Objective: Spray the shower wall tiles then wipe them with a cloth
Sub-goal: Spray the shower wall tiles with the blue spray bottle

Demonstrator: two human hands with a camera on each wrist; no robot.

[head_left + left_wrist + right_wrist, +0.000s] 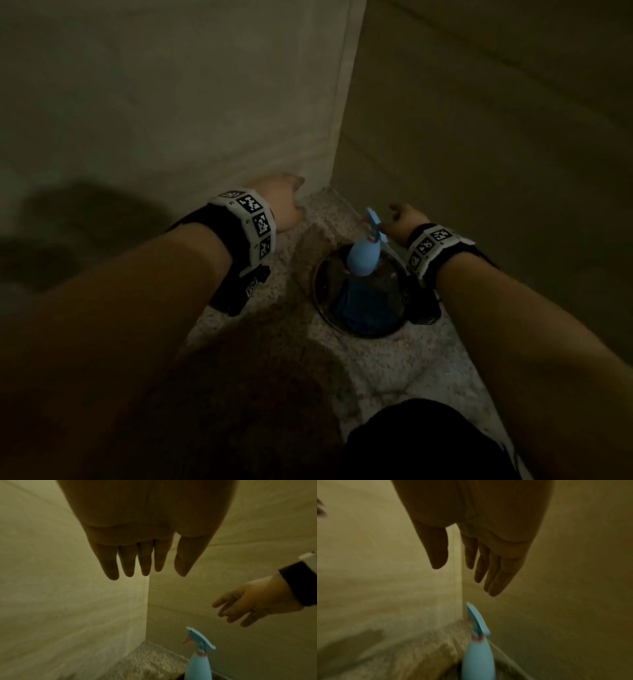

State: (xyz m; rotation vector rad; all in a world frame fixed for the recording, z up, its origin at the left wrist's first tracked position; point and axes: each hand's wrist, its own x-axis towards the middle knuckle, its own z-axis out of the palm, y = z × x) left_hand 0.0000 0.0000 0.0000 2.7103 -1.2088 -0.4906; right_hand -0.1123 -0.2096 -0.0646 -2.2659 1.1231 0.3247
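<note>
A light blue spray bottle (363,255) stands upright in a dark round basin (325,308) on the speckled floor, its trigger head (374,222) pointing toward the corner. The bottle (198,661) also shows low in the left wrist view, and again (476,660) in the right wrist view. My right hand (406,219) hovers just right of the trigger head, fingers straight and holding nothing (489,566). My left hand (286,204) hangs open near the left wall tile (171,102), fingers relaxed and empty (142,561). A dark blue cloth-like mass (359,308) lies in the basin under the bottle.
Two beige tiled walls meet in a corner seam (342,120) straight ahead; the right wall (496,120) stands close beside my right hand. The speckled stone floor (394,359) runs toward me. A dark clothed knee (428,445) sits at the bottom edge.
</note>
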